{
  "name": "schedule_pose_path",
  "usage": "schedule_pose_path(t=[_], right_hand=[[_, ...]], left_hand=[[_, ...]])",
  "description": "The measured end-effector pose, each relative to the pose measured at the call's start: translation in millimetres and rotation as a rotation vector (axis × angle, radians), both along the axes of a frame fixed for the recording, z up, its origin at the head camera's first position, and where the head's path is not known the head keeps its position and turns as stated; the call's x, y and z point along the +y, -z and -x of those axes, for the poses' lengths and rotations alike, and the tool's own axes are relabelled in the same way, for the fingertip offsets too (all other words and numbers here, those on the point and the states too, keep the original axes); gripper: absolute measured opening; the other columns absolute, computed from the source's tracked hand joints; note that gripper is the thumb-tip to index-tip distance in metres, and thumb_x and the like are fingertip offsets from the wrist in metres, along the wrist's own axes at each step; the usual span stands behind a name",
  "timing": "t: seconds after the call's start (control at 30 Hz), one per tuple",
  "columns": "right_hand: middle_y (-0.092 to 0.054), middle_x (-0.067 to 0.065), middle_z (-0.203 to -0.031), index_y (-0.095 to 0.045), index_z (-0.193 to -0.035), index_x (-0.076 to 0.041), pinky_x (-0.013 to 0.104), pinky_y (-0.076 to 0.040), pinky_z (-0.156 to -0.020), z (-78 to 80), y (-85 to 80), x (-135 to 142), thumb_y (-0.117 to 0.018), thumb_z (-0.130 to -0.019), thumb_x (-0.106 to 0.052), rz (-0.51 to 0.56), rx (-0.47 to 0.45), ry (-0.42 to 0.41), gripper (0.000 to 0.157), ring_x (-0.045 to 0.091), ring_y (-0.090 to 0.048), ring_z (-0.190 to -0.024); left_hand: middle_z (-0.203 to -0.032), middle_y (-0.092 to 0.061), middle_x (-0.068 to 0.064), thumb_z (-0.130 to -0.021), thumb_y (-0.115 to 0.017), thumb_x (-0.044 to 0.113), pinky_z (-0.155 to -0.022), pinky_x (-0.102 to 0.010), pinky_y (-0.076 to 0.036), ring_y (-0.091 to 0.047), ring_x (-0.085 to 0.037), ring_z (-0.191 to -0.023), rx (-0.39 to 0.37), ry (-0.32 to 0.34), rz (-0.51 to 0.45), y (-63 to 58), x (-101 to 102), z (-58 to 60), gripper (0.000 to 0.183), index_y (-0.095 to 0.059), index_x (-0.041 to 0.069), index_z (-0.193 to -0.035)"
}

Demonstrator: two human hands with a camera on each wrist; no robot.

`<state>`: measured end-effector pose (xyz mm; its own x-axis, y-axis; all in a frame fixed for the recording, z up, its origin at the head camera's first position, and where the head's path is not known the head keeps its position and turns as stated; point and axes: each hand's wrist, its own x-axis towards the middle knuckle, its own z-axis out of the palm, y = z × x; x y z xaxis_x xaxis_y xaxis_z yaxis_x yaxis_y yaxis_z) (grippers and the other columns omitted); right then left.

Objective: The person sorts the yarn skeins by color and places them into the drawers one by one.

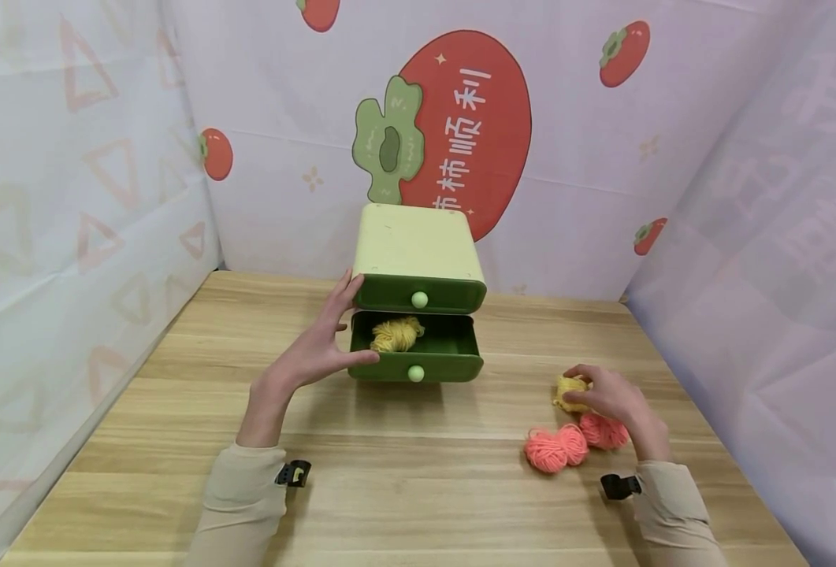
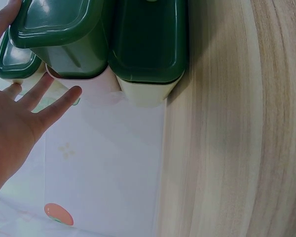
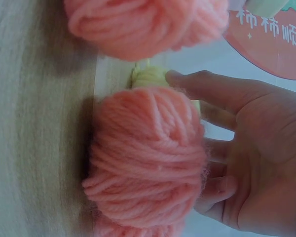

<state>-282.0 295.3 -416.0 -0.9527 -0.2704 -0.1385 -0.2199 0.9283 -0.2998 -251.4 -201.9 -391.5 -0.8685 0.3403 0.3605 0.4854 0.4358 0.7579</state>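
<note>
A cream cabinet [image 1: 418,240] with dark green drawers stands at the table's back. Its pulled-out drawer [image 1: 453,367] contains a yellow yarn bundle [image 1: 395,335]. My left hand [image 1: 311,346] is spread at the cabinet's left side, fingertips by the upper drawer [image 1: 389,294] and thumb over the pulled-out drawer's front rim. On the right, my right hand [image 1: 612,394] pinches another yellow yarn bundle [image 1: 570,391] between thumb and fingers. That bundle [image 3: 150,76] is mostly hidden in the right wrist view behind a coral yarn bundle [image 3: 148,153].
Two coral bundles lie close to my right hand, one at the left [image 1: 555,448] and one beneath the wrist [image 1: 604,431]. Beneath the pulled-out drawer, a lower green drawer [image 2: 148,44] shows in the left wrist view. Printed cloth walls [image 1: 283,213] bound the wooden table [image 1: 403,488].
</note>
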Motion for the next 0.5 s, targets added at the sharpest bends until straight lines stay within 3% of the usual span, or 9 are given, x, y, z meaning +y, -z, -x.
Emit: schedule_pose_path(t=[0.5], right_hand=[[-0.067, 0.025, -0.123, -0.066, -0.129, -0.011, 0.059, -0.052, -0.070, 1.5, -0.7, -6.6, -0.068, -0.091, -0.038, -0.022, 0.115, 0.025, 0.046, 0.043, -0.065, -0.107]], left_hand=[[-0.166, 0.012, 0.014, -0.079, -0.086, 0.028, -0.111, -0.055, -0.042, -0.032, -0.029, -0.147, 0.004, -0.002, 0.004, 1.5, -0.2, 1.8, 0.116, -0.002, 0.044, -0.158]])
